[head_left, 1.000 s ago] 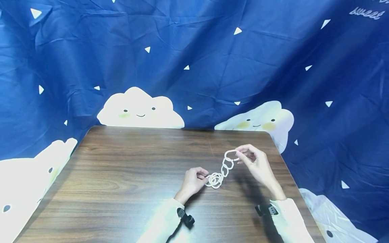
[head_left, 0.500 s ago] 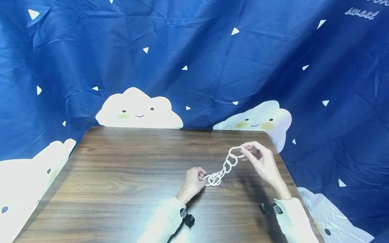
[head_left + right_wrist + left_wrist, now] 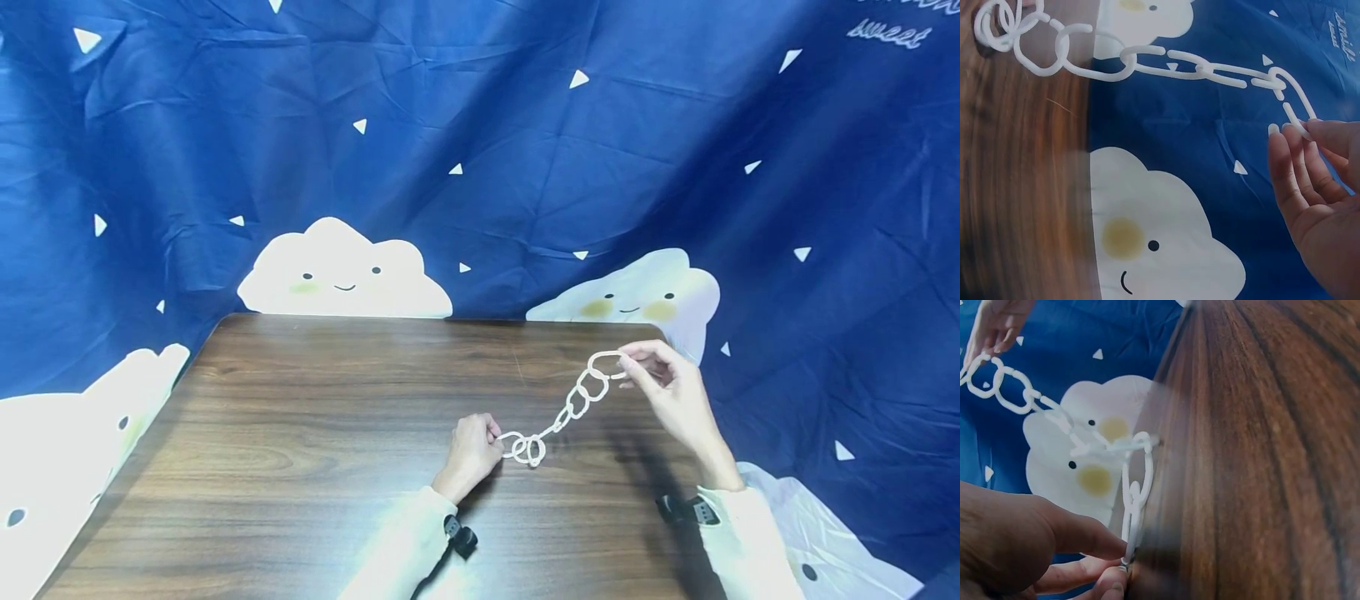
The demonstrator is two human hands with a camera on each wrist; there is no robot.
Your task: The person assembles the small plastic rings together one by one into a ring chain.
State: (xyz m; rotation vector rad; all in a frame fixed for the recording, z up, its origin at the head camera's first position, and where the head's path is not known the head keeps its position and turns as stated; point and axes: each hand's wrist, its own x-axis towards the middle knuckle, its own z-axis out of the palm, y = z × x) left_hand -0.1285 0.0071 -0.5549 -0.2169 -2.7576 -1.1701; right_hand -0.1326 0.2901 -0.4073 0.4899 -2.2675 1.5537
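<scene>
A chain of white plastic links [image 3: 577, 404] stretches between the two hands, slanting up to the right in the head view. The left hand [image 3: 472, 454] pinches the link at its lower end, low over the table; thumb and fingertips meet on that link in the left wrist view. Higher up, the right hand [image 3: 671, 392] pinches the top end link [image 3: 1297, 103] between thumb and fingers. Several links, each with a small gap in its side, show in the right wrist view. Near the left hand a few links [image 3: 531, 450] overlap and hang close to the tabletop.
Both hands are above a brown wood-grain table [image 3: 300, 417]. Behind it hangs a blue curtain [image 3: 480, 125] printed with white clouds and triangles. Small black devices [image 3: 461, 537] are strapped at both wrists over white sleeves [image 3: 397, 542].
The right hand has moved right and slightly up with its end link. The bunched links have spread out into a longer line. The left hand has stayed nearly in place.
</scene>
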